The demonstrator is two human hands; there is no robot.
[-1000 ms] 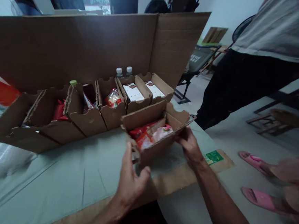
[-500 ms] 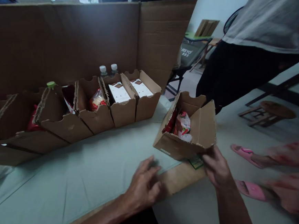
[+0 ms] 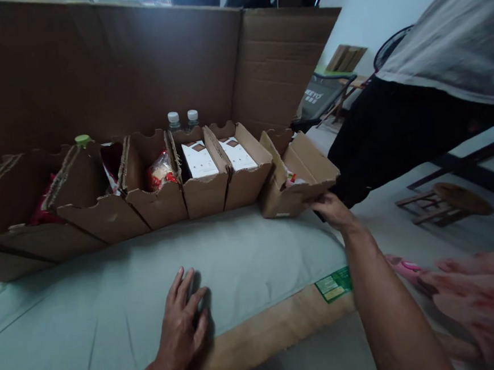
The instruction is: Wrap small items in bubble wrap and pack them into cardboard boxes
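My right hand [image 3: 333, 209] grips the lower right corner of a small open cardboard box [image 3: 285, 201]. That box stands slightly tilted at the right end of a row of similar boxes, and a colourful packet [image 3: 292, 178] shows partly inside it. My left hand [image 3: 184, 318] lies on the pale green cloth [image 3: 253, 264] near the table's front edge, fingers spread and holding nothing. In the neighbouring boxes are white cartons [image 3: 236, 153], and further left a clear and red food packet [image 3: 161, 170].
A tall cardboard panel [image 3: 156, 66] stands behind the row, with two white-capped bottles [image 3: 174, 121] before it. At the right stand a person in dark trousers [image 3: 380, 134] and a wooden stool [image 3: 462, 199]. A green label [image 3: 334, 285] lies on the table edge.
My right hand has moved the small box away from me and to the left, up to the end of the row. My left hand has shifted left and down onto the cloth.
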